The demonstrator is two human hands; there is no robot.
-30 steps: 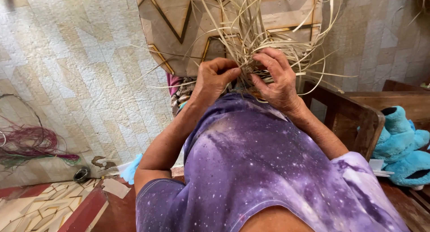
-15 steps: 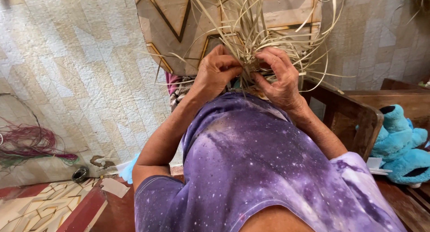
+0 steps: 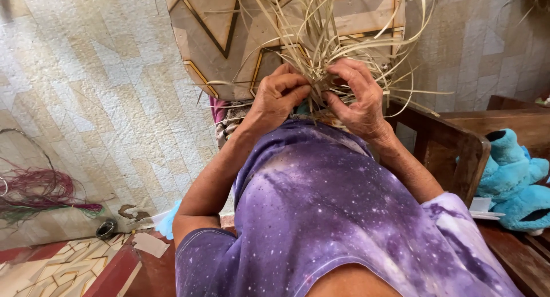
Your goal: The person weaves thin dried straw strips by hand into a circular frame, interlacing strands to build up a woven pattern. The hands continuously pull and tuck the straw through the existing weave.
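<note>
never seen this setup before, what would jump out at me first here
Top centre, a spray of pale straw strips fans upward from where the left hand and right hand pinch it together. Below them a purple shirt fills the lower middle. A blue plush toy lies at the right edge, and a bundle of magenta fibres on the floor at far left.

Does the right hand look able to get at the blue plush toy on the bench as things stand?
Probably not at once: the right hand and left hand are both pinching pale straw strands, and the blue plush toy lies beyond a wooden armrest.
</note>
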